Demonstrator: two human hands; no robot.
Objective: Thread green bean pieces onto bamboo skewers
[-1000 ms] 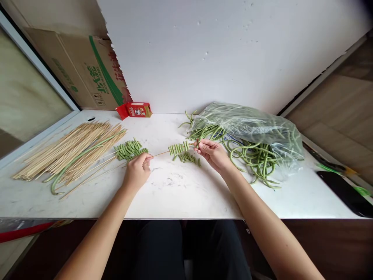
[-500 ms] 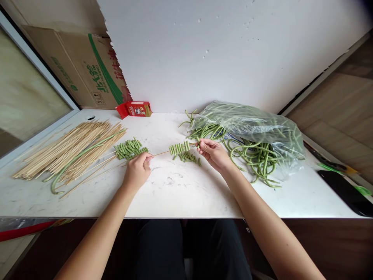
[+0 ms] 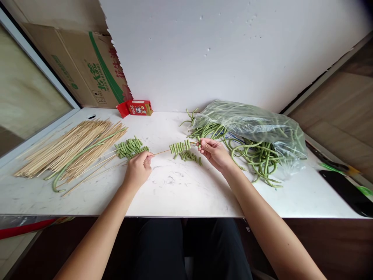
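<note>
My left hand (image 3: 139, 166) pinches a thin bamboo skewer (image 3: 161, 152) that points right. Several short green bean pieces (image 3: 179, 147) are threaded crosswise along it. At the skewer's far end my right hand (image 3: 214, 152) is closed on another green bean piece (image 3: 199, 142), held at the tip; whether the tip has pierced it I cannot tell. Below the skewer lies a row of bean pieces (image 3: 190, 157), apparently loose on the table. Beyond my left hand rest finished-looking skewers of packed bean pieces (image 3: 131, 147), their sticks reaching left.
A pile of bamboo skewers (image 3: 72, 147) lies at left with a long bean (image 3: 78, 155) across it. A red box (image 3: 140, 107) stands at the back. At right are a plastic bag of long beans (image 3: 253, 120), loose long beans (image 3: 264, 157) and a black phone (image 3: 345, 190).
The whole view has shifted very slightly. Both hands keep their grips, and the bean piece in my right hand has turned a little at the skewer's tip.
</note>
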